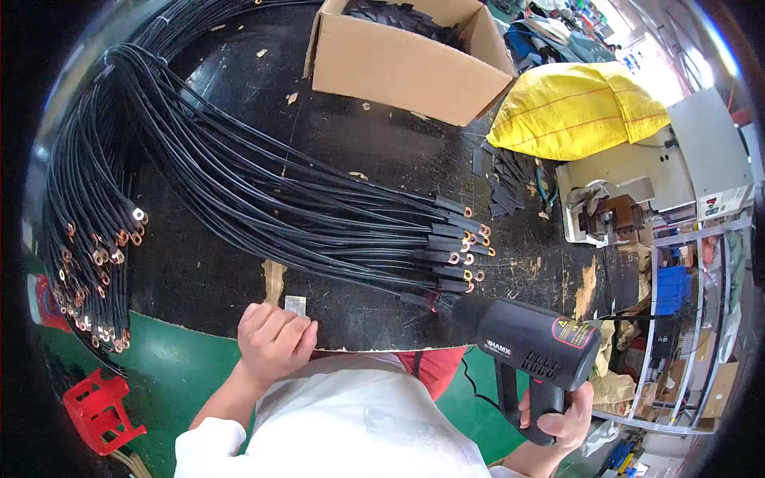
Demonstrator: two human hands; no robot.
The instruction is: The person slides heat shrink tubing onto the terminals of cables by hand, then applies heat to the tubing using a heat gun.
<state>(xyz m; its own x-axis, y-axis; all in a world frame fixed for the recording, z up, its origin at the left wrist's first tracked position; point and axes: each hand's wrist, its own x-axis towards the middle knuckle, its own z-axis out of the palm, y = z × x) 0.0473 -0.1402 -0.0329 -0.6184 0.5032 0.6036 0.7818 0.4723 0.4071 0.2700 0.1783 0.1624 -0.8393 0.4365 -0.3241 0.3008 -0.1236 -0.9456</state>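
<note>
My right hand is wrapped round the handle of a black heat gun. The gun's nozzle points left, at a dark sleeve on the nearest cable end. Beside it, a row of black cables ends in copper ring lugs, with black sleeves over the cables just behind the lugs. My left hand is closed in a fist at the table's front edge; its inside is hidden. A small silvery square shows right by its knuckles, and I cannot tell whether the hand touches it.
A cardboard box of black pieces stands at the back. Loose black sleeves lie near a yellow sack and a bench machine. More lugged cables hang at left, above a red stool. Shelves stand right.
</note>
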